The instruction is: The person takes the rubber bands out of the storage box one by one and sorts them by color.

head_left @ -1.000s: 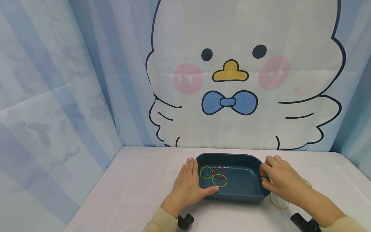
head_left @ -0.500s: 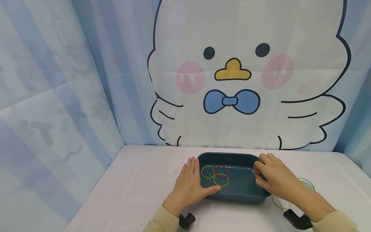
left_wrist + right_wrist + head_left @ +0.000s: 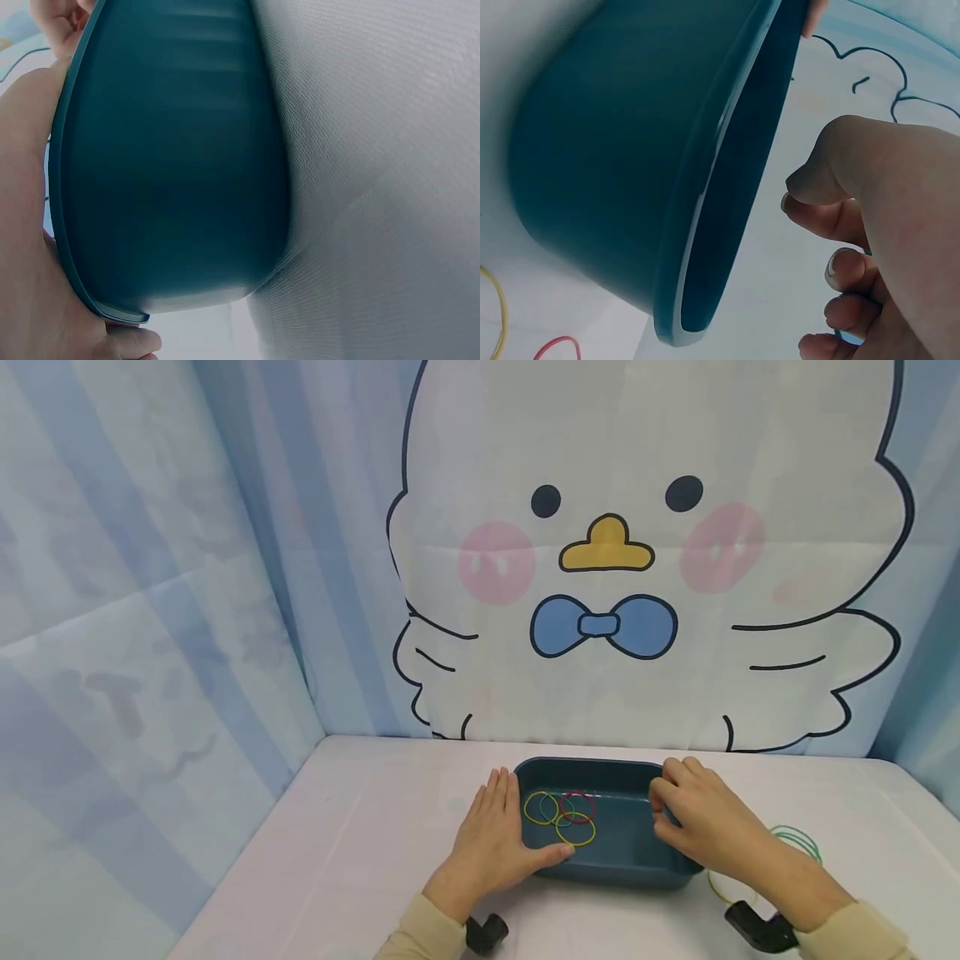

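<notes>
A dark teal plastic tray (image 3: 618,870) stands on the table with several thin rubber bands in its left part, among them a red band (image 3: 595,810) and a yellow band (image 3: 575,846). My left hand (image 3: 487,847) rests at its front left corner, fingers straight along the left side, thumb over the front rim. Over the right end hovers my right hand (image 3: 701,818), fingers curled. In the right wrist view its thumb tip meets the index finger, and no band shows there; the tray wall (image 3: 607,150) lies close by.
Right of the tray lie several green rubber bands (image 3: 810,839), partly behind the right forearm. The right wrist view also shows a yellow band (image 3: 505,307) and a red band (image 3: 555,340) on the table. A curtain (image 3: 637,693) with a cartoon bird hangs behind the table.
My right hand has moved left from the tray's right rim to over its inside, uncovering more of the green bands. The left hand stays on the tray. The head view has shifted slightly.
</notes>
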{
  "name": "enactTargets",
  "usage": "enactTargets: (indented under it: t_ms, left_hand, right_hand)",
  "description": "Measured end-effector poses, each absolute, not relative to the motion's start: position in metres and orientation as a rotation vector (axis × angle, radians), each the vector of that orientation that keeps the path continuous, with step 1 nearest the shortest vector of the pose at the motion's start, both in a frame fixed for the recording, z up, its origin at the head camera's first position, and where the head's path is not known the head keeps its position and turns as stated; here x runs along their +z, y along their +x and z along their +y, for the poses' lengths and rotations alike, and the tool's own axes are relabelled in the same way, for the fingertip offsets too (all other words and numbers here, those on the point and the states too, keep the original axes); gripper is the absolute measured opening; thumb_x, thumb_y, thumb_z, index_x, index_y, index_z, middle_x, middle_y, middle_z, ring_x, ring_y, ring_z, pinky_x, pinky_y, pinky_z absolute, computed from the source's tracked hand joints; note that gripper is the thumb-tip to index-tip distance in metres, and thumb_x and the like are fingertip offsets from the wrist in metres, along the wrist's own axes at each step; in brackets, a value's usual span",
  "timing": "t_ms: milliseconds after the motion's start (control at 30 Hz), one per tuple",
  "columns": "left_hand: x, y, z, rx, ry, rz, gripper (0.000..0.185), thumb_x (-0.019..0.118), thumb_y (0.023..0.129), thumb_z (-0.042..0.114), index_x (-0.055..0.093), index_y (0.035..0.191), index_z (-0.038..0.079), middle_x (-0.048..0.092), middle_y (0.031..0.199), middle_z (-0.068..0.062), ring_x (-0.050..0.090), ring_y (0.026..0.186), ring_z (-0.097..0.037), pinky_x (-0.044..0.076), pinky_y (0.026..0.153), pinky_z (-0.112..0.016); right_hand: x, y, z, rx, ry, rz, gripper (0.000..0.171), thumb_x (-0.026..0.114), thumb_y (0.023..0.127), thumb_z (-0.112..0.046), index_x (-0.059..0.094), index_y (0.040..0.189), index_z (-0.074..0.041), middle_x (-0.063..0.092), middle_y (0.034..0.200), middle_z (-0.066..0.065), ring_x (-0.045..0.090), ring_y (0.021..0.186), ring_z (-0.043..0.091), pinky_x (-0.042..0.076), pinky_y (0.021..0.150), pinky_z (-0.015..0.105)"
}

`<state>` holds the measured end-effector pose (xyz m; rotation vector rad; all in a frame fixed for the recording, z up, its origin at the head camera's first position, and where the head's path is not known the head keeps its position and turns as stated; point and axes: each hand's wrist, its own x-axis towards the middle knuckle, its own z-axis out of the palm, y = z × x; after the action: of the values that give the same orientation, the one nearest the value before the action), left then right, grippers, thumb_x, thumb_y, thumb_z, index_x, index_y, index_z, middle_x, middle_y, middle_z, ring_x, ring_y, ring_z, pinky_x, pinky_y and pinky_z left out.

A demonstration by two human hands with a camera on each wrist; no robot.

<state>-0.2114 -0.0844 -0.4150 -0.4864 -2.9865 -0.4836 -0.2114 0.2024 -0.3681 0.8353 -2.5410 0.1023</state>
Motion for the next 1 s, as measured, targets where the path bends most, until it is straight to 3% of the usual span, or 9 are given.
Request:
enactTargets:
  t_ms: [1000]
  left_hand:
    - [-0.415, -0.21, -0.083, -0.502, -0.488, -2.987, 0.125, 0.045, 0.077, 0.089, 0.015, 0.157, -0.003, 0.016, 0.165, -0.02, 0.013, 0.155, -0.032, 0.018, 0.125, -0.047]
  right_hand:
    - [-0.378, -0.222, 0.183, 0.135, 0.926, -2.444, 0.027, 0.078, 0.068, -0.012, 0.054, 0.072, -0.023, 0.038, 0.075, -0.01, 0.034, 0.072, 0.01, 0.033, 0.062, 0.027]
